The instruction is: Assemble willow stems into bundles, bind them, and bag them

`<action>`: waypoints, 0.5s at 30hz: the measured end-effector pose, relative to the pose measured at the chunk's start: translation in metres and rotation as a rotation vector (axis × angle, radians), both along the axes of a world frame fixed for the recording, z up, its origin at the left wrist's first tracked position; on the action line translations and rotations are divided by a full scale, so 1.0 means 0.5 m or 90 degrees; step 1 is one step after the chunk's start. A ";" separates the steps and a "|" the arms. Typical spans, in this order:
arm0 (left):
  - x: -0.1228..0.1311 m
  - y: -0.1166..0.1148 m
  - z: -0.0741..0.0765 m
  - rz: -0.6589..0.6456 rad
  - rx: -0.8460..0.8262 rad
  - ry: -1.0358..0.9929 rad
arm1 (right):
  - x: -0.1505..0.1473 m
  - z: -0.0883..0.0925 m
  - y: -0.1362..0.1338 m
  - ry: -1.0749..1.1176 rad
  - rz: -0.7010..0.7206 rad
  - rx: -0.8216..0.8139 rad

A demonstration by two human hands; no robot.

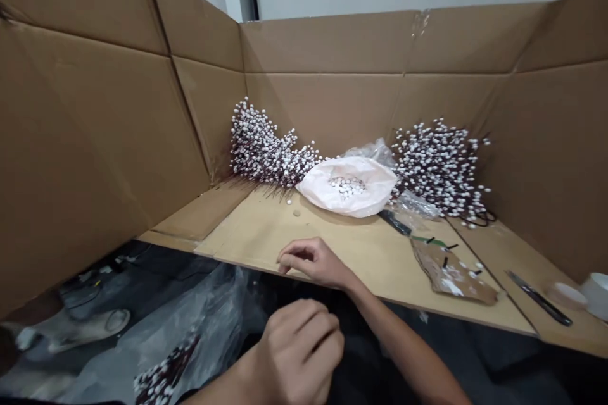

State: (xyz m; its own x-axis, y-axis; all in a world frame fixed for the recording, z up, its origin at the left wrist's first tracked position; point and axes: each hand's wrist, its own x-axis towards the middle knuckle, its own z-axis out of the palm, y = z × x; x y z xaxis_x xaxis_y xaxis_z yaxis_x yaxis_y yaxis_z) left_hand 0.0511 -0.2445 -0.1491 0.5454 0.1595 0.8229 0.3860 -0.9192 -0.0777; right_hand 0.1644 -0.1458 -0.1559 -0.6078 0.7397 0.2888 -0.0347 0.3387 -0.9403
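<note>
Now the right hand [313,261] rests at the near edge of the wooden counter [266,234], fingers half curled, and the left hand [299,348] is clenched below; whether either grasps something, I cannot tell. White-beaded stems [441,168] lie far.

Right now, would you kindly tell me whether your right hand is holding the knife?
No, the knife lies on the board off to the right, well apart from the right hand.
</note>
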 end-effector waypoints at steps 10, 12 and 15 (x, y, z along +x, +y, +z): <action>-0.010 0.205 -0.004 0.266 -0.268 -0.297 | 0.160 0.022 0.040 0.088 -0.262 -0.040; -0.028 0.278 -0.005 0.295 -0.343 -0.275 | 0.166 0.022 0.066 0.086 -0.271 -0.048; -0.048 0.374 -0.017 0.323 -0.463 -0.214 | 0.161 0.017 0.110 0.070 -0.272 -0.057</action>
State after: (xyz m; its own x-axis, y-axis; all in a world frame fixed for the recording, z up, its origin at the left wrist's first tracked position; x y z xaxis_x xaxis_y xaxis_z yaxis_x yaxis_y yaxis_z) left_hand 0.0271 -0.0574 -0.1576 0.0229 0.8478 0.5299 0.6501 -0.4153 0.6363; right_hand 0.2446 -0.0910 -0.1476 -0.2116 0.9426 0.2584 -0.0113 0.2620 -0.9650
